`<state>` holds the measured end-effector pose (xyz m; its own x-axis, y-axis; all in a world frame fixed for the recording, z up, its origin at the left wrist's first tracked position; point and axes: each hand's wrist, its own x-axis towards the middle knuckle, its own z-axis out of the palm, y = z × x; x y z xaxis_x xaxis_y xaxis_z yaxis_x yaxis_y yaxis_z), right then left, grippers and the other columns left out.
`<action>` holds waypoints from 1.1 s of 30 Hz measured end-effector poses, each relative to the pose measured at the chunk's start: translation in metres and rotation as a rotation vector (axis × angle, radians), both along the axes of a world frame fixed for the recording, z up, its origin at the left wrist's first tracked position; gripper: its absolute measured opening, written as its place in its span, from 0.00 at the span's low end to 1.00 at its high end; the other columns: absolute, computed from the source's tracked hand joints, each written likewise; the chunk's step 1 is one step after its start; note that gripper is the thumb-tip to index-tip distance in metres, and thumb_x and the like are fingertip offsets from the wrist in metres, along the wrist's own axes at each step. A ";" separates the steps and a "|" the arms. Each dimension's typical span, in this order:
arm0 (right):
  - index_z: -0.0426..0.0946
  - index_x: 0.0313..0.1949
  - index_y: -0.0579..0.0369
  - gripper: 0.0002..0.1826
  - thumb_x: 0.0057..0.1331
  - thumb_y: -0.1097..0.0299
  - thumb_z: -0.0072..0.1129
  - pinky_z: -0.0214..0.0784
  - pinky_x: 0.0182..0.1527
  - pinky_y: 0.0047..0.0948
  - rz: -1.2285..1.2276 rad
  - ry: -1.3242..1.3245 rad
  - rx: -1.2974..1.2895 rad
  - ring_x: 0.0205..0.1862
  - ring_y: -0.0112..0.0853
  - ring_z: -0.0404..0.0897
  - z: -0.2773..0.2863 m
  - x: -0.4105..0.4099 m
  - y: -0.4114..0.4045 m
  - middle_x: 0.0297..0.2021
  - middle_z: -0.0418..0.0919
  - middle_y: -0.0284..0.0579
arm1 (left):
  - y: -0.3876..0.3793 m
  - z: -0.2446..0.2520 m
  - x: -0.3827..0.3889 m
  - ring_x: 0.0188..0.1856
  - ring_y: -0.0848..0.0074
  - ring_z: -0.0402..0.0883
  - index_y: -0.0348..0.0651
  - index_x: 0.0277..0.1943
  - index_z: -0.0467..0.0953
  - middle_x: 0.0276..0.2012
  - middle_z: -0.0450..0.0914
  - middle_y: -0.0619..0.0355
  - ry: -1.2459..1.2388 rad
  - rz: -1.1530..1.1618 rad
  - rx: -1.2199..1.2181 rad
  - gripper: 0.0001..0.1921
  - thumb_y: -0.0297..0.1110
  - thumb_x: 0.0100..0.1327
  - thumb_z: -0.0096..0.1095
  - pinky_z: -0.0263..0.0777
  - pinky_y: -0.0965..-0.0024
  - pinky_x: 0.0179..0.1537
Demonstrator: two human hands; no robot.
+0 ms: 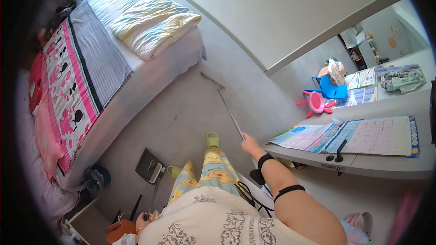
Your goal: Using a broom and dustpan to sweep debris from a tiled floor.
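Note:
My right hand (pixel 250 144) is closed around the long thin handle of a broom (pixel 213 81), whose narrow head lies on the grey floor near the foot of the bed. At the lower left, beside my body, my left hand (pixel 144 219) grips the upright handle of a long-handled dustpan (pixel 149 166). The dark pan stands on the floor, left of my green slippers (pixel 212 139). A few dark marks show on the floor between the pan and the broom head.
A bed (pixel 160 64) with a folded quilt runs along the left. A lined waste bin (pixel 97 178) and an open drawer (pixel 87 223) are at lower left. At right, a door with a lever handle (pixel 340 151) carries a chart (pixel 374 136); beyond are a pink stool (pixel 316 102) and blue chair (pixel 332 90).

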<state>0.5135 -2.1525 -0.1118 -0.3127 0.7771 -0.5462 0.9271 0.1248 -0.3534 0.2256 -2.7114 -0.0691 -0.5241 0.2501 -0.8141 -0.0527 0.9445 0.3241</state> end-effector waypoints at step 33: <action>0.70 0.38 0.59 0.13 0.56 0.66 0.55 0.65 0.18 0.27 -0.074 -0.060 -0.304 0.17 0.27 0.73 0.130 0.063 -0.139 0.18 0.72 0.41 | -0.028 0.036 -0.003 0.42 0.61 0.77 0.53 0.38 0.76 0.37 0.79 0.56 0.126 -0.116 -0.175 0.10 0.31 0.50 0.58 0.70 0.63 0.42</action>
<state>0.5767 -2.2916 0.0180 -0.2217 0.5948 -0.7727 0.9500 -0.0470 -0.3087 0.2231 -2.7393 -0.0328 -0.6002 0.1750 -0.7804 0.0898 0.9843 0.1517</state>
